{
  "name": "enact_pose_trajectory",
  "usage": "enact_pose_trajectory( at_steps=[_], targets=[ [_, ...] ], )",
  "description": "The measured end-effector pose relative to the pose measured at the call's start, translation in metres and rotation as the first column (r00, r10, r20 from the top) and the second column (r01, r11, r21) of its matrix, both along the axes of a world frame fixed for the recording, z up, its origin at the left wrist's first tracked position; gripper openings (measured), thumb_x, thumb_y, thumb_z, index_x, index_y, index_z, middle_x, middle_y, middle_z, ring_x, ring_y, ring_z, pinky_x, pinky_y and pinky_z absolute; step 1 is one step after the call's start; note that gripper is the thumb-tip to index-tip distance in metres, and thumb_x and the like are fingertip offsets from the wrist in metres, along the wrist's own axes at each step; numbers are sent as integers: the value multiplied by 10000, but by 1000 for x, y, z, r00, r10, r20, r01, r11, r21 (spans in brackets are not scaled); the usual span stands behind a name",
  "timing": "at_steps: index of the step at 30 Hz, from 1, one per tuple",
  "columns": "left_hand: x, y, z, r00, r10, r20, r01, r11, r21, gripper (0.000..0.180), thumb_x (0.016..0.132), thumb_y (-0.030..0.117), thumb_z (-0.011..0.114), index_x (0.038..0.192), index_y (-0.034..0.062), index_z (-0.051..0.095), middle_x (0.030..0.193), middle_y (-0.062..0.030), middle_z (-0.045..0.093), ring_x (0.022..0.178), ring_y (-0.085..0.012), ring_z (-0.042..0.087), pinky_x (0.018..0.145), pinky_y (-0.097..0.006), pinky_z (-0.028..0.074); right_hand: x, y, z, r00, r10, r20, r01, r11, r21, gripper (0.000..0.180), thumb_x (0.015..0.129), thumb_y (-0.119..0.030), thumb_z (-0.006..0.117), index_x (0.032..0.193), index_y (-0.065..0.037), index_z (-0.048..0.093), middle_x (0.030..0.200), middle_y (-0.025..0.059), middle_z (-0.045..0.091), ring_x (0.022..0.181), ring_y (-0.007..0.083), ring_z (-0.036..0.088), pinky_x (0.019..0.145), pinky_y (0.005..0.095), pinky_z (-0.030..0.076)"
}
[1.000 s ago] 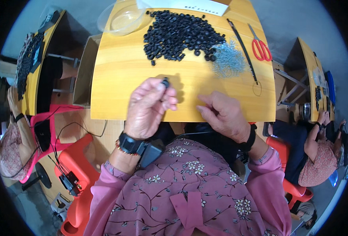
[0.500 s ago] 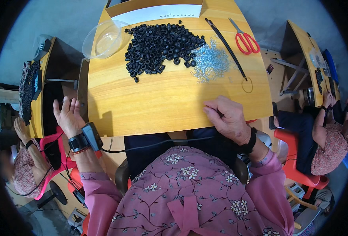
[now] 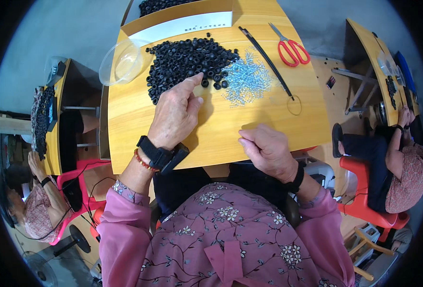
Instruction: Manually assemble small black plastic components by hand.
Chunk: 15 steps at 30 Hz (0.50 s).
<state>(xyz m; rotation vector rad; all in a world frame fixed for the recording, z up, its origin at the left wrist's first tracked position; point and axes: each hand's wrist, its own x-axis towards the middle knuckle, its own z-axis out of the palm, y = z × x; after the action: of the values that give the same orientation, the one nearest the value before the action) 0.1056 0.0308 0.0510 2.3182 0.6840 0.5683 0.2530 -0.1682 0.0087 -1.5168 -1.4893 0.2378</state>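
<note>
My left hand reaches over the near edge of a pile of black beads. Its index finger is stretched out toward the beads and the thumb stands apart; the other fingers are partly hidden. Above the table's near edge, my right hand is closed, thumb against curled fingers. Whatever it may hold is hidden. Small clear-blue beads lie scattered right of the black pile.
Behind the beads stands an open box with more black beads. A clear plastic tub sits at left. Right are a black rod, a thin loop and red-handled scissors. People sit at tables on both sides.
My left hand has swung from beside the table's left edge rightward and forward to the black beads. My right hand stays closed in nearly the same place. The view has shifted slightly.
</note>
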Motion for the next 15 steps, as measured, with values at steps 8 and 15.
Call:
enact_pose_trajectory(
  at_steps=[8, 15],
  targets=[
    [17, -4, -13, 989, -37, -147, 70, 971, 228, 453, 828, -49, 625, 1279, -19, 611, 854, -180, 598, 766, -332, 629, 709, -398, 500, 3, -6, -4, 1000, 5, 3, -5, 1000, -13, 166, 842, -42, 721, 979, -8, 633, 798, 117, 599, 701, 306, 629, 611, 387, 498],
    [11, -12, -11, 980, -69, -185, 105, 975, 198, 482, 821, -79, 607, 1299, -18, 589, 926, -166, 560, 837, -344, 601, 754, -401, 495, 5, -7, -5, 1000, 15, -15, -15, 1000, -20, 184, 849, -57, 719, 1011, -8, 647, 811, 119, 614, 708, 298, 634, 620, 378, 505]
  ],
)
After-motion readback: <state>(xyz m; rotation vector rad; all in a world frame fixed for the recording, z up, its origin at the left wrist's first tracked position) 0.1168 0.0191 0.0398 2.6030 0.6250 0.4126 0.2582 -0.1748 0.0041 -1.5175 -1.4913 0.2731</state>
